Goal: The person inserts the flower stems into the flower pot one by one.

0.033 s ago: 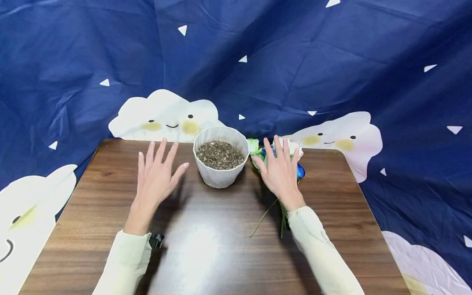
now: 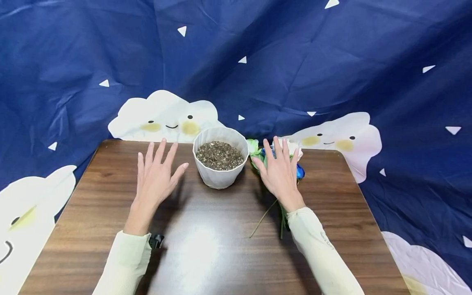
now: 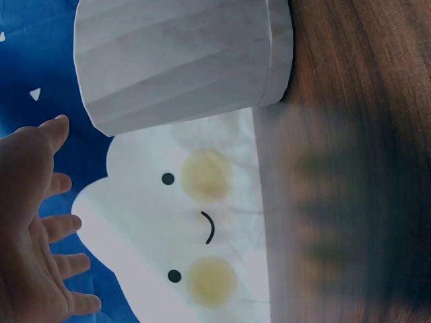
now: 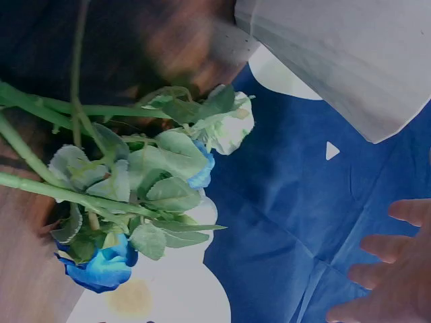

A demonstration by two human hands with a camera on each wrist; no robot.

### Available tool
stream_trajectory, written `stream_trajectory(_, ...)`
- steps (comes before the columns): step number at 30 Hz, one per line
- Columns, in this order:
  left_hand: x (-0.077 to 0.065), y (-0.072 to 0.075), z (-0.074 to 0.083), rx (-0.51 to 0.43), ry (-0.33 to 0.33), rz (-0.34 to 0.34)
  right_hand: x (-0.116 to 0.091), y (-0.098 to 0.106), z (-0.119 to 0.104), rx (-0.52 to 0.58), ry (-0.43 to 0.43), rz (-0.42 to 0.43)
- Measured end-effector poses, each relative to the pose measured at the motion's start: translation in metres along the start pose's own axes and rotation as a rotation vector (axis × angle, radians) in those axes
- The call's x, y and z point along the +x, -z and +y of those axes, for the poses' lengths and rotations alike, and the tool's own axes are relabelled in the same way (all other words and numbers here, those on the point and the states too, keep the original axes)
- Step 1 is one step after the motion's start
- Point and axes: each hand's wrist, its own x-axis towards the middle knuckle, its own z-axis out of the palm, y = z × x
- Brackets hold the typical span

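A white pot (image 2: pixel 218 178) with dark soil (image 2: pixel 220 155) in it stands at the far middle of the table. To its left my left hand (image 2: pixel 152 180) hovers palm down, fingers spread, apart from the pot. On the other side my right hand (image 2: pixel 281 176) is held over several flowers, its fingers straight and holding nothing. Those flowers lie on the table with blue (image 4: pixel 104 266), white and pale green blooms (image 4: pixel 232 124). Green leaves (image 4: pixel 178 158) and long stems (image 4: pixel 81 198) show beneath the right wrist; the hand hides part of them in the head view.
The brown wooden table (image 2: pixel 206 217) has its far edge just behind the pot. A dark blue cloth (image 2: pixel 273 73) with white clouds and triangles hangs behind it. A small black device (image 2: pixel 156 241) shows at the left cuff.
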Motion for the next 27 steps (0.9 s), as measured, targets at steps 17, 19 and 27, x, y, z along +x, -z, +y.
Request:
stream_trajectory(17, 0.000, -0.001, 0.004, -0.012, -0.016, -0.015, -0.001, 0.007, 0.011, 0.037, -0.040, 0.002)
stream_trajectory(19, 0.000, -0.001, 0.003, -0.020, -0.017, -0.015, -0.001, 0.009, 0.012, 0.052, -0.044, 0.008)
stream_trajectory(27, 0.002, 0.000, 0.001, -0.034, -0.015, -0.021, -0.002, 0.011, 0.020, 0.113, -0.031, 0.062)
